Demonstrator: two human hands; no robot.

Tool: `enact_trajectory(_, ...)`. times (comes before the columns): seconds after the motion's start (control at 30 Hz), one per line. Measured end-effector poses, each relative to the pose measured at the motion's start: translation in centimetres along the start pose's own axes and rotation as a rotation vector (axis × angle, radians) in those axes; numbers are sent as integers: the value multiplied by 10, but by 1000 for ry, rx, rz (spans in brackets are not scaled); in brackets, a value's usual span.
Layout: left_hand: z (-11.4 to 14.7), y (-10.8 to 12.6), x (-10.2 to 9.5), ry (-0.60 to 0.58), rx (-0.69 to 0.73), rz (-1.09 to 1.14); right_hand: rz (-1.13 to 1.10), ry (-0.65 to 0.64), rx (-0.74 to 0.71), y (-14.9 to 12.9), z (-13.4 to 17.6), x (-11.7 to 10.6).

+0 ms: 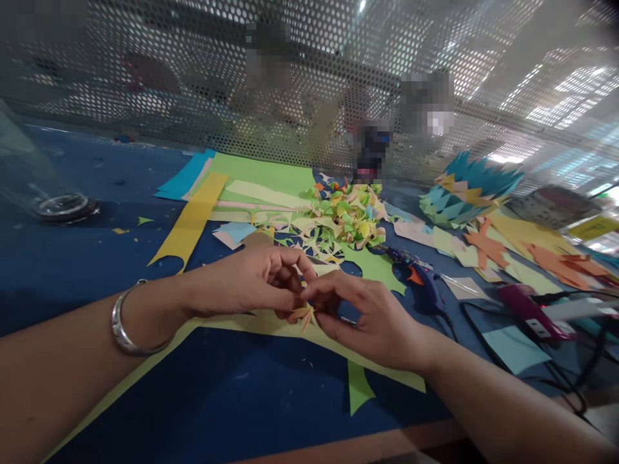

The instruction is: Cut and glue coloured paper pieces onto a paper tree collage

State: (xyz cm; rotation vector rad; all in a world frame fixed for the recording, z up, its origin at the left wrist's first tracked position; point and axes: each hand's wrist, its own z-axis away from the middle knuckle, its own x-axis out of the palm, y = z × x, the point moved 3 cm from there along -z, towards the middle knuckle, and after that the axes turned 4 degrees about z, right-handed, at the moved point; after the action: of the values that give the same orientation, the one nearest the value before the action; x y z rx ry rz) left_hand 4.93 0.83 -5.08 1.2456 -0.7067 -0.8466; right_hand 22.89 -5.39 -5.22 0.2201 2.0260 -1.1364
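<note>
Blue tabletop extends from its brown front edge to a perforated metal panel along the rear. Working position: near the centre, above a pale yellow strip, where the fingertips of both hands meet around a small orange paper piece. Left hand: thumb and fingers closed on the piece. Right hand: fingers curled against it; whether they grip or merely touch cannot be told. Room for movement lies between the strip and the front edge, where a green offcut projects from beneath the strip. Further room lies at left, between a yellow strip and a clear glass vessel; the vessel's contents cannot be determined. At right, clearance is limited by a glue gun, cables and a purple power strip. Bowl-shaped tiered paper form: rear right, interior hidden. Paper clippings are heaped beyond the hands.
</note>
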Motion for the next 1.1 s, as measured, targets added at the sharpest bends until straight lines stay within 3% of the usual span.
enact_trajectory(0.23,0,-10,6,-91,-160,130,24,-111,-94,-6,-1,3)
enact_trajectory(0.43,-4,-9,7,-9,-186,173,38,-66,-98,-2,-1,3)
enact_trajectory(0.5,-5,-7,8,60,-151,172,43,-29,-71,0,-1,1)
enact_trajectory(0.6,-5,-4,5,257,-32,92,40,47,-10,3,-1,-2)
enact_trajectory(0.7,-1,1,0,453,135,-96,54,127,41,7,-1,-6)
enact_trajectory(0.77,4,6,2,523,231,-260,68,171,71,10,-2,-9)
enact_trajectory(0.93,17,17,17,550,389,-680,106,219,93,15,-3,-13)
enact_trajectory(1.1,18,17,23,541,417,-738,107,231,94,16,-2,-16)
